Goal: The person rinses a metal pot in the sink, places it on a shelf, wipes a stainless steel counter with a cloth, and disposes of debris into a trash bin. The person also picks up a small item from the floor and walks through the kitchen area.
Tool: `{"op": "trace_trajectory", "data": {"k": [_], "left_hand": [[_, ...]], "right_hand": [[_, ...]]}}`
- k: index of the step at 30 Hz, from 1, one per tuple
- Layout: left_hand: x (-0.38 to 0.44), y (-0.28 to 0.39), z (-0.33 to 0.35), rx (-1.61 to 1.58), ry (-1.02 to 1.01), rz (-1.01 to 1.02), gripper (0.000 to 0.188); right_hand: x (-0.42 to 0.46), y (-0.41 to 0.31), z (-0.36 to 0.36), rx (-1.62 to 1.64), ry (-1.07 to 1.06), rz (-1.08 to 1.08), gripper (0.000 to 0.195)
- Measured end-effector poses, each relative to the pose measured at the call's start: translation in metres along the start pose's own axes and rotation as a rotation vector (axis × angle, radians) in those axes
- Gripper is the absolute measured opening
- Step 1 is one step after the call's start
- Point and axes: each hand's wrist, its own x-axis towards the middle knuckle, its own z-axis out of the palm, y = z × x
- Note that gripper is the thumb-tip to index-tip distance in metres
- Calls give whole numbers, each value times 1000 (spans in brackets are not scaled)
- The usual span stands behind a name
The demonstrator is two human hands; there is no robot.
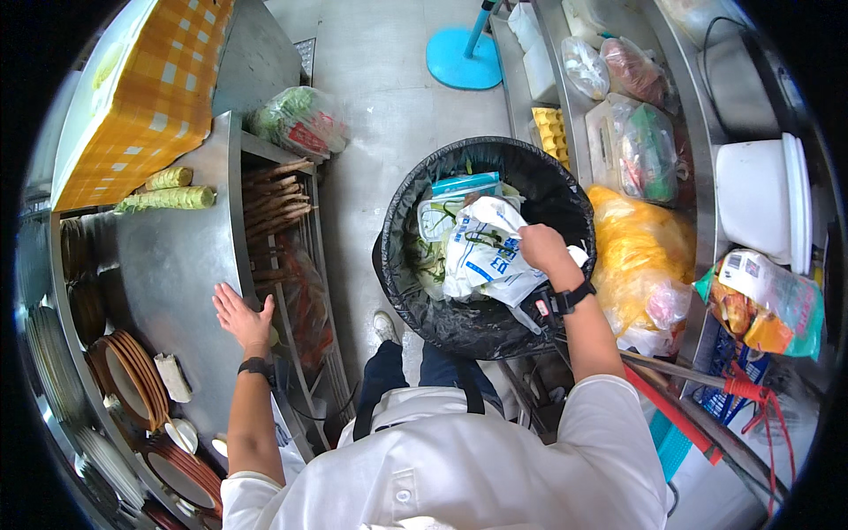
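My right hand (544,248) is closed on the edge of a white plastic bag (487,255) with blue printing, over a round bin (570,192) lined with a black bag. Green vegetable scraps (432,265), a clear plastic container (434,220) and a blue-and-white packet (466,183) lie in the bin beside the bag. My left hand (242,318) rests with spread fingers at the edge of a stainless steel counter (179,258), holding nothing.
Left, brown-rimmed plates (129,377), wrapped green stalks (175,197) and a bagged leafy vegetable (298,122) sit around the counter. On the right stand shelves with a yellow bag (636,258) and a white tub (758,199). A blue round base (464,58) stands on the floor ahead.
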Motion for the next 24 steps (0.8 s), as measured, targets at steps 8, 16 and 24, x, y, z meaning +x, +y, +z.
{"op": "trace_trajectory", "data": {"k": [8, 16, 24], "left_hand": [[-2, -4, -3, -10, -6, -23, 105], [0, -3, -10, -33, -32, -18, 106], [-4, -5, -13, -69, -45, -32, 105]], "right_hand": [[-76, -53, -42, -95, 276, 112, 18], [-104, -103, 134, 145, -296, -160, 22], [-95, -68, -7, 147, 199, 93, 18]]}}
